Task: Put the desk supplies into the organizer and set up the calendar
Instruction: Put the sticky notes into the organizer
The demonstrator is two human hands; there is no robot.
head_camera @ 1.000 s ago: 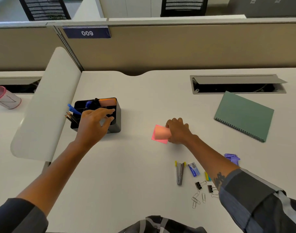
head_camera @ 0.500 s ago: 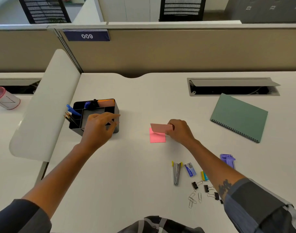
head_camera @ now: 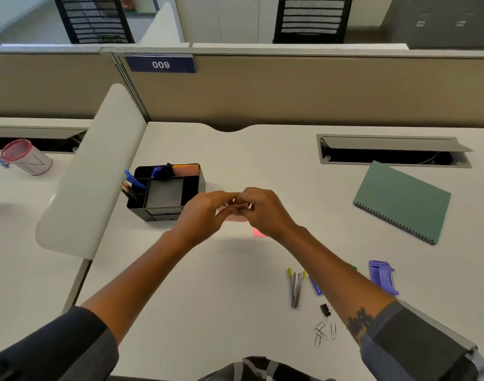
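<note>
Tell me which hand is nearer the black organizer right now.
Left. The left hand sits just off the front right corner of the black organizer; the right hand is farther right, beyond the left.

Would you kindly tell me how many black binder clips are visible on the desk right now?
1. The black binder clip lies near the desk's front edge, between the stapler and the right forearm, just above the paper clips. More may be hidden under that forearm.

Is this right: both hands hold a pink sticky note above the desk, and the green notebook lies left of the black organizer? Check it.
One detail is wrong. In the head view the green notebook lies to the right of the black organizer, not left. The rest stands: left hand and right hand hold the pink sticky note together above the desk.
</note>
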